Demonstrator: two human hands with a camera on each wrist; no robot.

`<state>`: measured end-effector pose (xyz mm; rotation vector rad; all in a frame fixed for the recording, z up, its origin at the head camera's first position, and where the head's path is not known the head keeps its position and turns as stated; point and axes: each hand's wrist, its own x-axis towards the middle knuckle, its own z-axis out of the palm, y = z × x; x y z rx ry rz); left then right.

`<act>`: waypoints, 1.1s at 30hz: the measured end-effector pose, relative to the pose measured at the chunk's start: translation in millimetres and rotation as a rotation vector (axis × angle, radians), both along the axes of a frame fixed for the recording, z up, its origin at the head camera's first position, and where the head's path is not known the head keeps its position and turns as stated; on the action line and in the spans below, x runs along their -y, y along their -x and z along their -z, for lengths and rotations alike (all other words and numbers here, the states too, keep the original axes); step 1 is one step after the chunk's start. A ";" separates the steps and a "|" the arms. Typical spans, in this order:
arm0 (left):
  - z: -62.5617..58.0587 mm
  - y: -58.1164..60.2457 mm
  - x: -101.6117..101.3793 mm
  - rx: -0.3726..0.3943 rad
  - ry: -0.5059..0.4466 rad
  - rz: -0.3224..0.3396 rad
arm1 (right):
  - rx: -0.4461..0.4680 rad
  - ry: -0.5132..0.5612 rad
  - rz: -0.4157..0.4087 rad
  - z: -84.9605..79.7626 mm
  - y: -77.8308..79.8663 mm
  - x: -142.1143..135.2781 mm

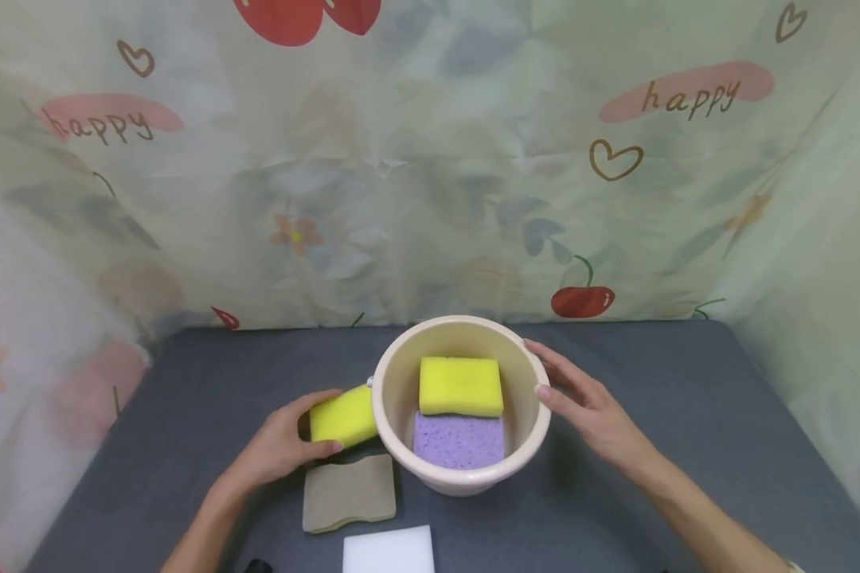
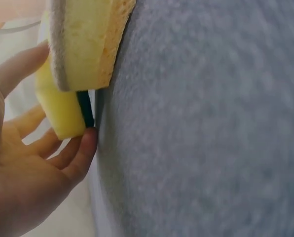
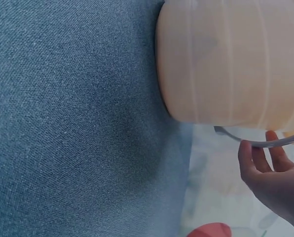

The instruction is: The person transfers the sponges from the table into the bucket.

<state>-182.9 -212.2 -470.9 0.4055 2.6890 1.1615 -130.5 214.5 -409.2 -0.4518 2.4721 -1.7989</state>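
A yellow sponge [image 1: 344, 415] with a dark green scouring side [image 2: 86, 107] lies against the left of a cream bucket [image 1: 394, 350]. My left hand [image 1: 287, 436] grips it, thumb on the near side and fingers round the far end. On the bucket's right, my right hand [image 1: 591, 410] holds the rim with thumb and fingertips; in the right wrist view the fingers are at its grey wire handle [image 3: 280, 142]. Inside the bucket are another yellow sponge [image 1: 461, 386] and a speckled purple sponge [image 1: 459, 440].
Nearer me lie a wavy-edged sponge with a grey-brown top [image 1: 349, 491] and a white foam block [image 1: 389, 551]. Everything stands on a dark grey cloth-covered table [image 1: 688, 446]. A patterned curtain [image 1: 430, 159] closes off the back and sides.
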 end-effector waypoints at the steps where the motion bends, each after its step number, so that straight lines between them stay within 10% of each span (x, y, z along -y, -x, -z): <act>1: -1.2 -0.7 0.8 -0.002 0.004 -0.010 | 0.007 0.001 0.003 0.1 -0.5 0.1; 16: -24.1 -3.9 19.6 -0.095 -0.028 -0.066 | 0.072 0.008 -0.001 -1.0 -1.5 -0.4; 33: -59.7 1.5 20.8 -0.348 -0.205 0.035 | 0.085 -0.009 -0.007 -5.2 -0.4 -0.3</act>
